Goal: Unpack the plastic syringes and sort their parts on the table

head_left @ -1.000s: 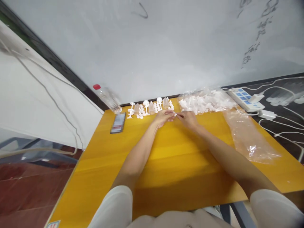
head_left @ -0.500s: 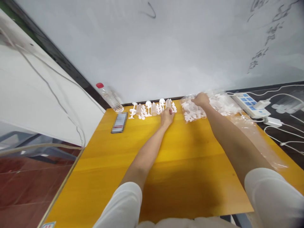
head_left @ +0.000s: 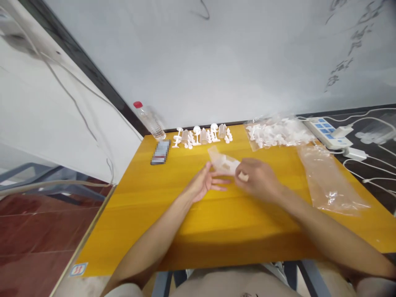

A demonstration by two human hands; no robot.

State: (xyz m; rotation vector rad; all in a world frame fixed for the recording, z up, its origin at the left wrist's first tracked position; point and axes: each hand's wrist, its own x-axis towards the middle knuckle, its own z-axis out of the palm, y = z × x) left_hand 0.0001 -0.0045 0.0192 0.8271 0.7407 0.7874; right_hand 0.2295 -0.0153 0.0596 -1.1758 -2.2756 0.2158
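Right hand in my head view is closed on a translucent plastic piece, blurred, over the yellow tabletop. Left hand spread just beside it, gripping nothing; can't tell if they touch. White parts lined up by the whiteboard, bag of parts right of them.

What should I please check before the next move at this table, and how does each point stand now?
1. Right hand holding what looks like a small plastic bag: ok.
2. Left hand touching that bag: cannot tell, the bag is blurred.
3. Row of white parts clear of both hands: ok.
4. Phone clear of both hands: ok.
5. Bottle capped: ok.
6. Large flat bag put away: not ok, it lies spread out.
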